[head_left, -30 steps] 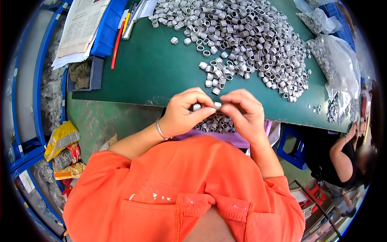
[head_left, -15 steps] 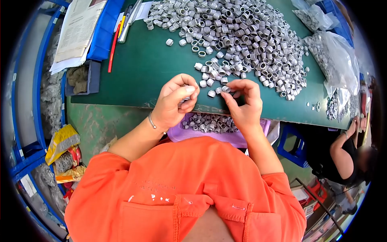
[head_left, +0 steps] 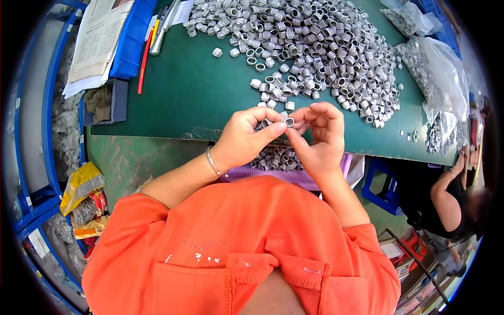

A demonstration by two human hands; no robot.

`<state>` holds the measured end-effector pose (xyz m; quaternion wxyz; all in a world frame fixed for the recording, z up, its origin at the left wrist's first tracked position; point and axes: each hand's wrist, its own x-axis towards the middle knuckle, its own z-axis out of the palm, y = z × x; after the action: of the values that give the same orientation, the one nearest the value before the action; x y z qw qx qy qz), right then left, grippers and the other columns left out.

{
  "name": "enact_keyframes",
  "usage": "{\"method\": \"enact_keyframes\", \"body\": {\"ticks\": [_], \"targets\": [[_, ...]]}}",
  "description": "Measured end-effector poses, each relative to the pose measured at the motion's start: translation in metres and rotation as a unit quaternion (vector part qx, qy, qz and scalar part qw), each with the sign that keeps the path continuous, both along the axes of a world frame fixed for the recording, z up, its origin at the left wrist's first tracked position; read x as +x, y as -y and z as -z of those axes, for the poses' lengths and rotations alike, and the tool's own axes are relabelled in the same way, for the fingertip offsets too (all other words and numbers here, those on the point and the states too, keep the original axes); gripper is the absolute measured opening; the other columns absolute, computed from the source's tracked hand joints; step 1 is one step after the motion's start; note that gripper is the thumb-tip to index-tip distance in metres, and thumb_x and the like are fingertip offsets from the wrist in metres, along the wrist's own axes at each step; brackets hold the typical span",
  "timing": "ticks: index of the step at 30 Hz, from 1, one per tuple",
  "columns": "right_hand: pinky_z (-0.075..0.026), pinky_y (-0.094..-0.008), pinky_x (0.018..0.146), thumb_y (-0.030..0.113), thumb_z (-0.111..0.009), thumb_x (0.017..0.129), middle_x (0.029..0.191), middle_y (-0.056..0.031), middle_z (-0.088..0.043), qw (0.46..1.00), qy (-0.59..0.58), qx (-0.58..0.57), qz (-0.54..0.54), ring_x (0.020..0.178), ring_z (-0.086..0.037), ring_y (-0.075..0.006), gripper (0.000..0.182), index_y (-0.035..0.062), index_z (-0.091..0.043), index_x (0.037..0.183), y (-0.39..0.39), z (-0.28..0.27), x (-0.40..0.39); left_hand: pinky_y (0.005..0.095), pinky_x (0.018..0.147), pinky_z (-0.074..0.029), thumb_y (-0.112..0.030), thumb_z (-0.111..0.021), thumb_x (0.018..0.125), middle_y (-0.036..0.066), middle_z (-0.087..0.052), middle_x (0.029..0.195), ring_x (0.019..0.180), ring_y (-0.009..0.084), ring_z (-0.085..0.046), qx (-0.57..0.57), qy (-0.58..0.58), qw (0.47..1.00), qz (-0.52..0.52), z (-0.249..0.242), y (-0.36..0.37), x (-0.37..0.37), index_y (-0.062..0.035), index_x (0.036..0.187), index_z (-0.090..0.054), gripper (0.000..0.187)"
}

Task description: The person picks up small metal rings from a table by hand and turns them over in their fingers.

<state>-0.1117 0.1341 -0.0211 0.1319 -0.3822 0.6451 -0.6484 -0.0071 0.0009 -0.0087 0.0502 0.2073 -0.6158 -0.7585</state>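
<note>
The left hand (head_left: pixel 240 137) and right hand (head_left: pixel 322 149) pinch a metal ring (head_left: pixel 289 122); the basket (head_left: pixel 302 178) below holds many, the heap (head_left: pixel 336 50) beyond far more.

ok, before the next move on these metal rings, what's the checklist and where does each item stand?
1. Ring at fingertips of both left hand and right hand: ok.
2. Left palm free of extra rings: cannot tell, fingers hide it.
3. Ring free of flaws: cannot tell, too small.
4. Basket fully in view: not ok, hands and shirt cover part.
5. Loose rings on table near hands: ok, a few lie just beyond the fingers.
6. Red pen away from both hands: ok, far left.
</note>
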Motion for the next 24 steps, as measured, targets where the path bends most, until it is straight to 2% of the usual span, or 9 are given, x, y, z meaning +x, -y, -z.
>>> {"method": "enact_keyframes", "body": {"ticks": [7, 12, 14, 15, 16, 18, 19, 21, 24], "targets": [[-0.048, -0.0204, 0.063, -0.008, -0.071, 0.074, 0.089, -0.0078, -0.062, 0.994, 0.104, 0.023, -0.026, 0.076, -0.059, -0.0098, 0.057, -0.0005, -0.040, 0.121, -0.006, -0.008, 0.001, 0.0183, 0.055, -0.041, -0.024, -0.058, 0.093, -0.002, -0.058, 0.073, 0.063, 0.0021, -0.049, 0.112, 0.035, 0.992, 0.034, -0.004, 0.002, 0.003, -0.0019, 0.090, -0.063, 0.022], [-0.047, -0.0198, 0.061, -0.007, -0.071, 0.074, 0.087, -0.0064, -0.062, 0.992, 0.120, 0.003, -0.033, 0.073, -0.059, -0.0087, 0.053, 0.0001, -0.043, 0.119, -0.009, -0.005, 0.001, 0.0172, 0.051, -0.038, -0.023, -0.058, 0.093, -0.003, -0.057, 0.071, 0.058, 0.0011, -0.046, 0.101, 0.057, 0.993, 0.039, -0.008, -0.002, 0.001, -0.0022, 0.091, -0.063, 0.022], [-0.047, -0.0200, 0.058, -0.006, -0.072, 0.073, 0.086, -0.0057, -0.063, 0.997, 0.036, 0.045, -0.054, 0.070, -0.058, -0.0074, 0.048, 0.0007, -0.049, 0.115, -0.014, -0.004, 0.001, 0.0173, 0.042, -0.028, -0.021, -0.057, 0.093, 0.000, -0.053, 0.070, 0.050, 0.0022, -0.038, 0.023, 0.043, 0.996, 0.070, -0.007, -0.002, 0.001, -0.0014, 0.096, -0.061, 0.020], [-0.047, -0.0209, 0.056, -0.004, -0.071, 0.075, 0.085, -0.0055, -0.064, 0.996, 0.059, 0.032, -0.056, 0.068, -0.058, -0.0073, 0.031, 0.0008, -0.057, 0.103, -0.013, -0.005, 0.000, 0.0173, 0.042, -0.028, -0.021, -0.057, 0.093, 0.000, -0.053, 0.070, 0.050, 0.0022, -0.038, 0.017, 0.041, 0.997, 0.071, -0.005, -0.002, 0.003, -0.0014, 0.096, -0.061, 0.020], [-0.047, -0.0209, 0.056, -0.004, -0.071, 0.075, 0.085, -0.0055, -0.064, 0.996, 0.057, 0.027, -0.057, 0.068, -0.058, -0.0073, 0.031, 0.0008, -0.057, 0.103, -0.012, -0.005, -0.005, 0.0175, 0.042, -0.028, -0.021, -0.056, 0.093, 0.000, -0.052, 0.069, 0.049, 0.0024, -0.037, 0.100, 0.053, 0.992, 0.046, -0.004, -0.001, 0.006, -0.0010, 0.095, -0.061, 0.021], [-0.049, -0.0288, 0.061, -0.005, -0.064, 0.078, 0.081, -0.0107, -0.063, 0.991, -0.105, 0.077, 0.027, 0.070, -0.061, -0.0214, 0.008, -0.0009, -0.062, 0.085, -0.010, -0.003, -0.019, 0.0179, 0.042, -0.027, -0.023, -0.055, 0.094, 0.000, -0.050, 0.067, 0.048, 0.0031, -0.034, 0.223, 0.060, 0.973, 0.012, -0.003, 0.004, 0.009, 0.0004, 0.094, -0.061, 0.024], [-0.049, -0.0310, 0.064, -0.007, -0.062, 0.077, 0.082, -0.0125, -0.061, 0.981, -0.169, 0.090, 0.031, 0.073, -0.060, -0.0274, 0.012, -0.0009, -0.062, 0.087, -0.006, -0.004, -0.026, 0.0179, 0.042, -0.027, -0.023, -0.055, 0.094, 0.000, -0.050, 0.067, 0.048, 0.0031, -0.034, 0.222, 0.059, 0.973, 0.011, -0.001, 0.005, 0.010, 0.0004, 0.094, -0.061, 0.024], [-0.048, -0.0327, 0.067, -0.007, -0.062, 0.075, 0.087, -0.0123, -0.059, 0.980, -0.170, 0.106, 0.020, 0.078, -0.058, -0.0286, 0.016, 0.0000, -0.062, 0.090, 0.000, -0.003, -0.026, 0.0179, 0.042, -0.027, -0.025, -0.055, 0.094, 0.001, -0.051, 0.068, 0.048, 0.0032, -0.034, 0.201, 0.034, 0.979, -0.008, 0.003, 0.006, 0.011, 0.0007, 0.093, -0.060, 0.026], [-0.046, -0.0377, 0.072, -0.006, -0.062, 0.072, 0.092, -0.0111, -0.057, 0.948, -0.276, 0.159, 0.001, 0.084, -0.054, -0.0302, 0.024, 0.0023, -0.062, 0.094, 0.009, 0.003, -0.025, 0.0179, 0.042, -0.027, -0.026, -0.056, 0.094, 0.002, -0.053, 0.070, 0.049, 0.0034, -0.035, 0.189, 0.016, 0.982, -0.014, 0.003, 0.003, 0.012, 0.0008, 0.091, -0.060, 0.028]]}}
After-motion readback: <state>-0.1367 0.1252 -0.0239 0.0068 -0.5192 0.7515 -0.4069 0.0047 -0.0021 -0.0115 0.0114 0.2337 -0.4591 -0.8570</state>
